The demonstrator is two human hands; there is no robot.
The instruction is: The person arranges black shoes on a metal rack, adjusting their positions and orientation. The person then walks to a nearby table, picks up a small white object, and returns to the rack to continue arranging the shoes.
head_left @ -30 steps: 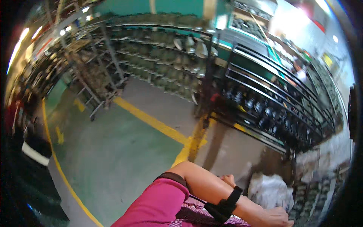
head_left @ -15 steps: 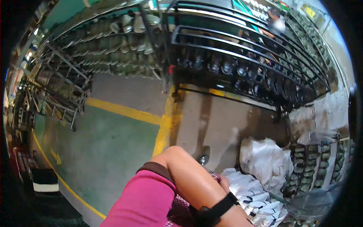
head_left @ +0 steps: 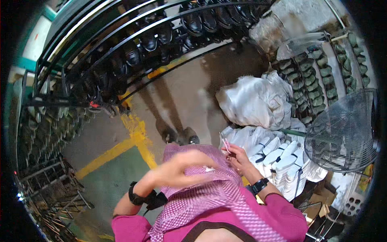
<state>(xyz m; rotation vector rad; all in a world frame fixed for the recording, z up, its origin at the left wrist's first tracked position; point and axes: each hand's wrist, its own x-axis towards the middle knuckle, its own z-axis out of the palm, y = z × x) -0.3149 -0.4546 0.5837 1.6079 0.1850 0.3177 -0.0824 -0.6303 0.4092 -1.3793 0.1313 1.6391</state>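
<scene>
My left hand (head_left: 187,167) is in front of the checked pink apron (head_left: 193,195) on my body. It is smeared by motion, but its fingers look stretched out, thumb apart, with nothing seen in them. My right hand (head_left: 240,159) is closed on a small pair of pink-handled scissors (head_left: 227,146), whose thin metal tips point up and away. Just right of that hand lie stacks of white insole-shaped pieces (head_left: 286,157) with dark bands, beside white plastic wrapping (head_left: 238,137).
A black rack (head_left: 133,28) of dark shoes stands ahead. A large white sack (head_left: 258,101) lies right of centre. At the right are a wire fan guard (head_left: 342,133) and rows of grey-green pieces (head_left: 314,76). Yellow lines (head_left: 139,141) cross the floor.
The view has swung right and down. My left arm, earlier bent across to the right, is now back in front of the apron. My right hand and the scissors show more fully.
</scene>
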